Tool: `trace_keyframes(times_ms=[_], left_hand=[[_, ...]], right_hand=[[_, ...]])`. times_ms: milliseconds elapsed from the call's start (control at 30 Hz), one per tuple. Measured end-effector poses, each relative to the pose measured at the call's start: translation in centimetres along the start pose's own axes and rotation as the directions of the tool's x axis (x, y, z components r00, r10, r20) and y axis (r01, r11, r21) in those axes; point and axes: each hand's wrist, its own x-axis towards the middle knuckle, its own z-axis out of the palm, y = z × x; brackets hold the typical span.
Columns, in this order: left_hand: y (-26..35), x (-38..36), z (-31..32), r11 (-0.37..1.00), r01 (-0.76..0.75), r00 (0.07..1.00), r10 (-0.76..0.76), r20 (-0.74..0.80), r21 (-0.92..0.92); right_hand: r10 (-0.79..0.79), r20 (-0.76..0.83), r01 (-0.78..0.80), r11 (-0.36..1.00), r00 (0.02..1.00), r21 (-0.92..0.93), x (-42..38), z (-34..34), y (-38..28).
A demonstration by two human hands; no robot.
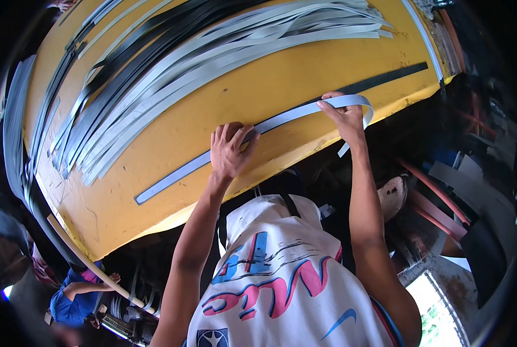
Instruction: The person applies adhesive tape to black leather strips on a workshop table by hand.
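A long black strip [394, 75] lies on the yellow tabletop, with a pale grey-white strip [180, 173] on top of its left part. My left hand [232, 149], fingers bent and closed, presses on both strips near their middle. Farther right, my right hand [346, 120] pinches the pale strip between thumb and fingers, holding it raised off the black one. Beyond this hand the pale strip's free end curls round and hangs past the table edge. Whether the strips are stuck together under my left hand cannot be seen.
Bundles of pale strips [212, 69] and black strips [148, 43] cover the far side of the yellow table [304, 63]. More grey strips [16, 121] droop over its left end. A person in a blue shirt [73, 296] is at lower left, near a long tan pole [99, 272].
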Motion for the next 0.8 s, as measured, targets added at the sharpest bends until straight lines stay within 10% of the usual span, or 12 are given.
trace_keyframes(times_ms=[800], left_hand=[[-0.15,-0.04,0.15,0.995,-0.085,0.995,0.087,-0.044,0.048]], right_hand=[[0.013,0.009,-0.012,0.992,1.000,-0.123,0.31,-0.34,0.81]])
